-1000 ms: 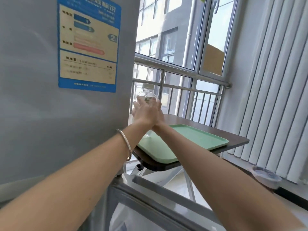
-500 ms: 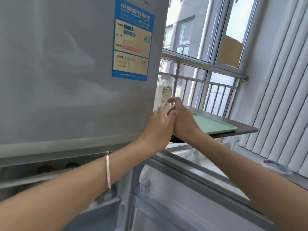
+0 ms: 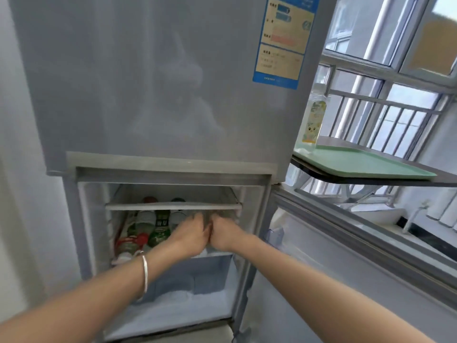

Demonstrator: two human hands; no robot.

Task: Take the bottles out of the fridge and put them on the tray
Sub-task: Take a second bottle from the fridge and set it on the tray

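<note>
Fridge (image 3: 148, 95): upper door closed, with a blue and yellow label (image 3: 282, 38) near its top right corner. The lower compartment is open, and its door (image 3: 346, 256) is swung out to the right of the fridge front.

Inside the lower compartment, under the white shelf (image 3: 173, 206), several bottles (image 3: 148, 229) lie on their sides at the left. Red caps and green labels are visible, but the count is uncertain.

Both arms reach into this compartment. The left hand (image 3: 191, 235), with a silver bracelet (image 3: 144, 273) on its wrist, and the right hand (image 3: 223, 235) sit side by side under the shelf, touching each other, just right of the lying bottles. The fingers are blurred, so I cannot tell whether either hand grips anything.

Right of the fridge, a dark table (image 3: 371, 181) carries a green tray (image 3: 366, 162). One clear bottle (image 3: 313, 115) stands upright on the tray, at the end nearest the fridge.
</note>
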